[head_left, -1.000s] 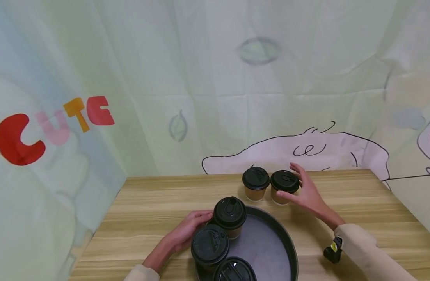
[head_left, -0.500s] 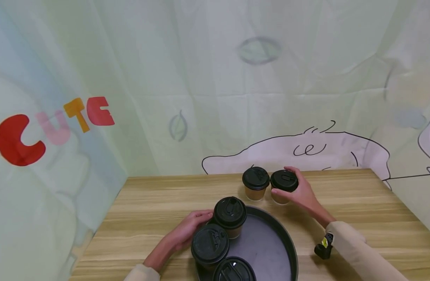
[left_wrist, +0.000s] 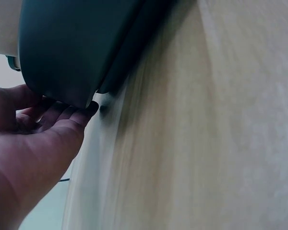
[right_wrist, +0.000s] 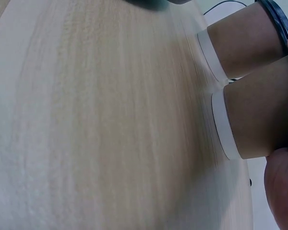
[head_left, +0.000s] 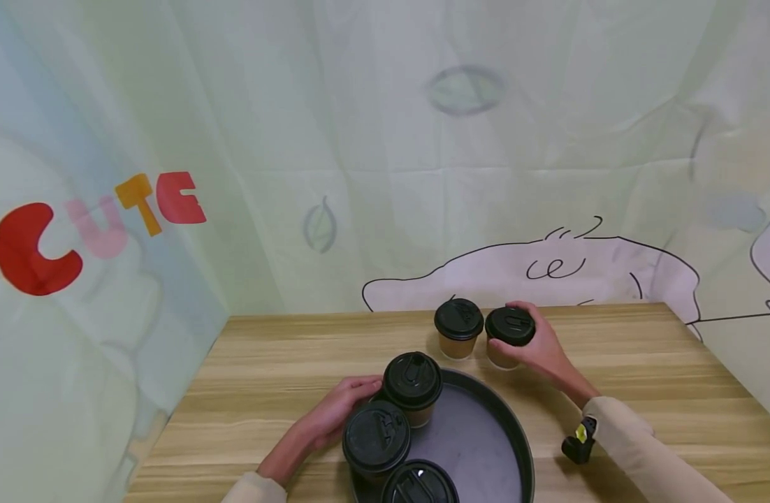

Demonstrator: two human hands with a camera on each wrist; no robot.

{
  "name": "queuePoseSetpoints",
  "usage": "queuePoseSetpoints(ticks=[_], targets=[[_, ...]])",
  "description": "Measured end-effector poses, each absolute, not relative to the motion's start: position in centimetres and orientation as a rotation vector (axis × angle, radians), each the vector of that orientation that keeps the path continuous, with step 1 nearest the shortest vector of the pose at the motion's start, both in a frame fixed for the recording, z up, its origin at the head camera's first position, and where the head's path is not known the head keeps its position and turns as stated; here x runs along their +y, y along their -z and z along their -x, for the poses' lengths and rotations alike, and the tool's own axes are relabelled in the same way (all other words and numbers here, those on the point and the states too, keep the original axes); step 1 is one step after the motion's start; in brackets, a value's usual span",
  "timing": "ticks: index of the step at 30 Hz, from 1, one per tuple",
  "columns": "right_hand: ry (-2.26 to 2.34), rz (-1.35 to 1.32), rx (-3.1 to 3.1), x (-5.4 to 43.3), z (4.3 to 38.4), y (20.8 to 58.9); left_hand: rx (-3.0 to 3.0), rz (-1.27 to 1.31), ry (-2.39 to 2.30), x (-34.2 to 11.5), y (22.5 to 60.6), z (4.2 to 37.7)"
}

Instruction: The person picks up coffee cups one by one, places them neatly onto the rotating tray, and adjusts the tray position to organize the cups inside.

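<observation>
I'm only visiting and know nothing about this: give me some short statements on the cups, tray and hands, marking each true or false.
1. Three lidded cups are on the round tray. True.
2. The right hand grips a cup on the tray. False: it grips a cup beyond the tray.
3. The left hand touches the tray's edge. True.
4. Every visible lid is white. False: the lids are black.
5. Another cup stands upright on the table, beside the gripped one. True.
</observation>
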State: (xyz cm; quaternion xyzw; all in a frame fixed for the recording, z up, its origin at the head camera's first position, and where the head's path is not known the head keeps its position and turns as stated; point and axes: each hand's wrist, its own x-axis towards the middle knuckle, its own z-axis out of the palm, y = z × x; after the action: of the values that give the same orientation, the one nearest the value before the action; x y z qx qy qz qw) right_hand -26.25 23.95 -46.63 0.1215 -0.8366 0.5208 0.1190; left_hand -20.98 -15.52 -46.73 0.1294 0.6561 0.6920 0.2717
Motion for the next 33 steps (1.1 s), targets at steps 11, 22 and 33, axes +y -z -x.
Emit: queuePoseSetpoints(ticks=[11, 22, 33], targets=[[-1.517, -0.390, -2.444, 24.0, 25.8, 46.4, 1.766, -0.352, -1.860, -15.5, 46.6, 20.9], [-1.471, -0.477, -2.416, 25.2, 24.0, 44.5, 1.772, -0.361, -1.851, -15.5, 46.5, 20.9], [-1.544, -0.692, -2.247, 24.8, 20.8, 41.1, 1.772, -0.350, -1.860, -15.2, 46.5, 20.9]])
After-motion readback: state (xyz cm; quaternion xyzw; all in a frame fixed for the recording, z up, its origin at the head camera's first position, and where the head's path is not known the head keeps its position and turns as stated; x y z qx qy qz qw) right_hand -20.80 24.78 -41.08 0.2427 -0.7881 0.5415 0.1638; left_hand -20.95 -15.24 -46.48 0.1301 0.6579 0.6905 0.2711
